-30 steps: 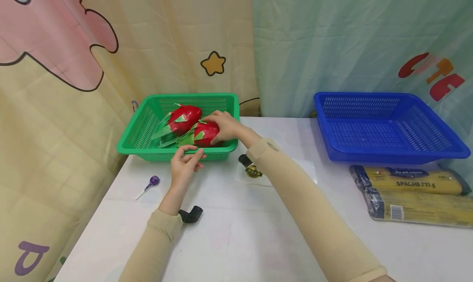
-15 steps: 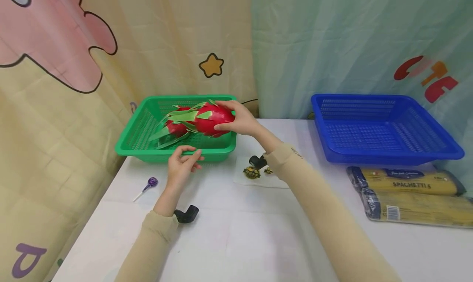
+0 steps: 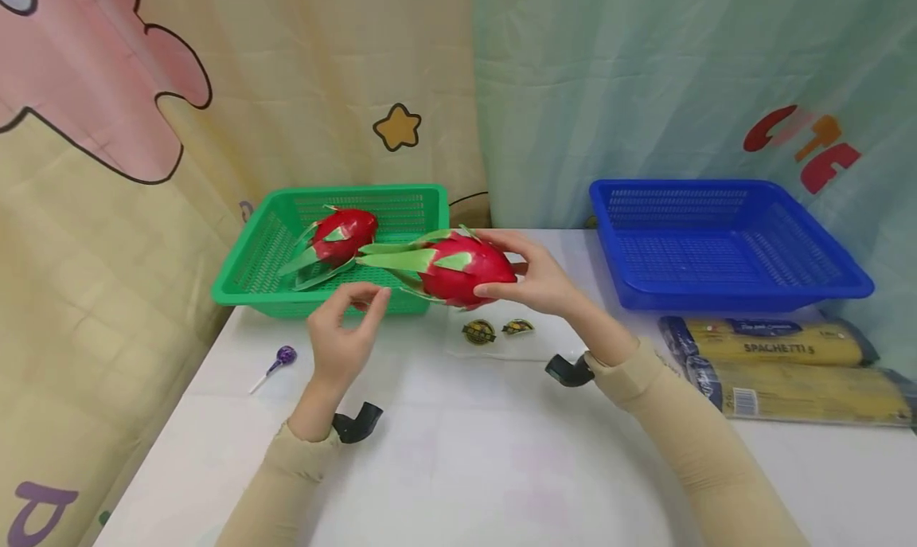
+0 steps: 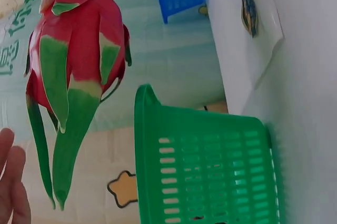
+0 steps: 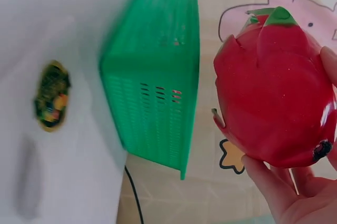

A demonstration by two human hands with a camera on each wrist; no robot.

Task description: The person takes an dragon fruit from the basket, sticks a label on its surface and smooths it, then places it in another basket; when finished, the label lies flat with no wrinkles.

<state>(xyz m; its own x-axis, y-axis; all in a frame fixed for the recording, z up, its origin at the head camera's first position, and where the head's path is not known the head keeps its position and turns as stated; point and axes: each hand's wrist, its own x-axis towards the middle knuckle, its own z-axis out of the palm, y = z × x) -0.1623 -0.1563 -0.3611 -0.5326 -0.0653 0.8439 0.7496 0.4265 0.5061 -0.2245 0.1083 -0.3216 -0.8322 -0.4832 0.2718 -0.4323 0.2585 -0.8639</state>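
The right grip point(image 3: 540, 280) clasps a red dragon fruit point(image 3: 466, 272), thumb on the near side and fingers around its rounded end, raised above the desk point(image 3: 458, 475) with its green scales trailing left toward the green basket point(image 3: 268, 299). The left grip point(image 3: 342, 336) is loosely bent just in front of that basket; whether its thumb and forefinger touch, I cannot tell. Another dragon fruit point(image 3: 349, 235) lies inside. A purple lollipop point(image 3: 286, 356) rests left of the left grip. Farther right, a blue basket point(image 3: 705, 298) stands behind two spaghetti packs point(image 3: 817, 394).
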